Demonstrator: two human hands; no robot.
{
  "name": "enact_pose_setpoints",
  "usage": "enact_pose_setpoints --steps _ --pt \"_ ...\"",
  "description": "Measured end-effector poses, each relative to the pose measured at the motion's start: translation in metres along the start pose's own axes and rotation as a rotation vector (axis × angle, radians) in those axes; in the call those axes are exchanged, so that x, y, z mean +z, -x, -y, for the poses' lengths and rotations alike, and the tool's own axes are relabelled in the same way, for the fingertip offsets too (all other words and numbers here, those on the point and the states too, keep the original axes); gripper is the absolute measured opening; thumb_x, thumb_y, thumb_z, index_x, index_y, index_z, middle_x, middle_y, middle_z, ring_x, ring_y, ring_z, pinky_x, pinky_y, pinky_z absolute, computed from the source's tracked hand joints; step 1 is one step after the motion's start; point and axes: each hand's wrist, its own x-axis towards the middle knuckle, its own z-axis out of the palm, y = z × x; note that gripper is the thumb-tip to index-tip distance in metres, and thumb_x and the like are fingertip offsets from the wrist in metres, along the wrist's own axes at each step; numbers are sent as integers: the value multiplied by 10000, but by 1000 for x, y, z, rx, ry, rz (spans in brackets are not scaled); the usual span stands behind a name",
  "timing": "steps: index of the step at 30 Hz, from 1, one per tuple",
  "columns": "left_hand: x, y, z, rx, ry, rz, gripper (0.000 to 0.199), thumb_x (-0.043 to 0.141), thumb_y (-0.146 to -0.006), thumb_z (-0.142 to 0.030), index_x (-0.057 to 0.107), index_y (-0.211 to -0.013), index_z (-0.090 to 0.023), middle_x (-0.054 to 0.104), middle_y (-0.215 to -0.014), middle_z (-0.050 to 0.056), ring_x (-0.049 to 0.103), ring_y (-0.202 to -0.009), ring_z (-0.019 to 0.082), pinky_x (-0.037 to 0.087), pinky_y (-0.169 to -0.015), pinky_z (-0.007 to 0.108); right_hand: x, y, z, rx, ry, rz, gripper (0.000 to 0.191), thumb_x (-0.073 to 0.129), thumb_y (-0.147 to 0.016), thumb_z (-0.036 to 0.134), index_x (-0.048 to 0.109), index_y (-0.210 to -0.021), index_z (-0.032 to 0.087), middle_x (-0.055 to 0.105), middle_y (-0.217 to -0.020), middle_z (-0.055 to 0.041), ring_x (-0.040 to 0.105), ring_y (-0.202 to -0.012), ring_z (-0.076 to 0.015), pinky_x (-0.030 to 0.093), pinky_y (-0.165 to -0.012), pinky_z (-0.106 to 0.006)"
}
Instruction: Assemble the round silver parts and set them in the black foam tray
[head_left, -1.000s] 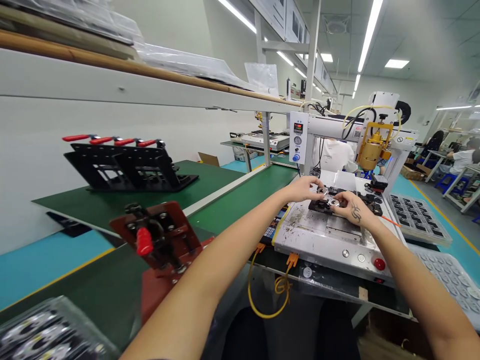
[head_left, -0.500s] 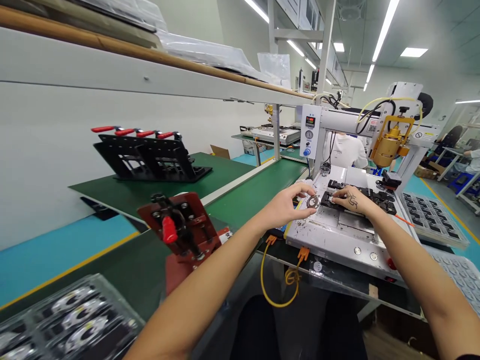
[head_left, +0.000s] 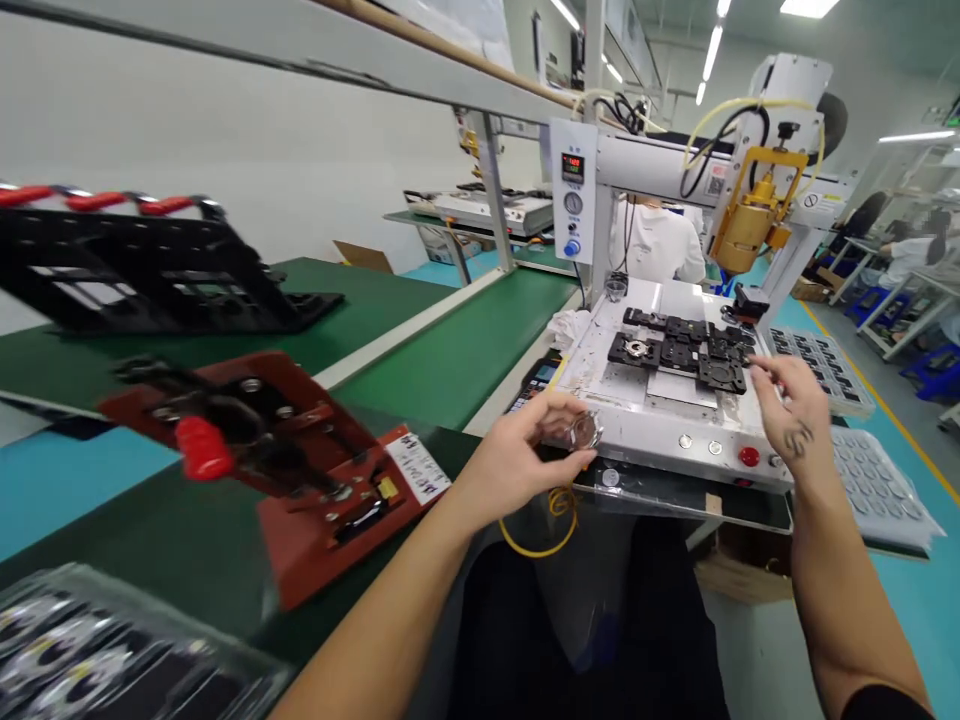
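Observation:
Between the thumb and fingers of my left hand [head_left: 536,445] is a round, silvery watch-case-like part [head_left: 583,431], held in front of the white machine's near edge. My right hand [head_left: 795,405] is at the right end of the black fixture [head_left: 679,348], fingers drawn together at its edge. What those fingertips grip, if anything, is too small to make out. Another round silvery part [head_left: 637,348] sits in the left end of the fixture, which lies on the white machine bed [head_left: 600,385].
A gold dispensing head [head_left: 742,235] hangs over the bed. To the left stands a red clamp jig [head_left: 322,480], with a tray of parts [head_left: 172,620] nearer me. Trays [head_left: 817,365] and a sheet of round pieces [head_left: 874,475] lie right. Another person [head_left: 660,245] sits behind.
My view has turned and dropped. The left hand has drawn back toward me with the round part. My right hand has left the fixture's left end, exposing a round part, and moved to its right end.

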Motion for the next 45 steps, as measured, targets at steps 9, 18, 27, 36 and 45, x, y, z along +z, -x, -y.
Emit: enact_pose_setpoints --steps 9,18,27,36,45 --pt "72 67 78 -250 92 156 389 803 -793 -315 653 -1133 -200 757 -944 26 707 -799 174 610 -780 316 -36 148 -50 237 324 -207 456 706 -957 639 637 -870 197 645 -865 -81 593 -905 -292 476 -910 -484" --pt "84 88 92 -210 -42 178 370 793 -787 -261 679 -1135 -211 775 -1062 41 705 -969 212 570 -945 356 76 183 48 -308 -152 544 395 498 -1043 81 681 -1370 207 729 -1382 -143 682 -1251 -286 585 -1046 -461" --pt "77 82 111 -276 22 219 304 814 -772 -231 650 -1025 -197 608 -1573 154 647 -848 158 556 -791 334 114 196 58 -199 -57 529 419 476 -1047 113 672 -1406 204 728 -1242 -165 661 -1120 -335 589 -950 -505" --pt "68 65 128 -389 189 327 332 802 -768 -269 646 -1046 -177 689 -1433 163 579 -723 104 518 -701 282 140 188 55 -303 -20 492 297 503 -1115 256 775 -1215 194 714 -1018 -142 619 -897 -280 562 -759 -415" --pt "62 69 132 -433 350 372 340 834 -739 -230 668 -1028 -165 615 -1553 183 598 -754 89 482 -705 272 138 223 38 -417 -142 470 344 482 -1111 152 768 -1289 220 813 -1094 -129 730 -928 -256 577 -750 -409"
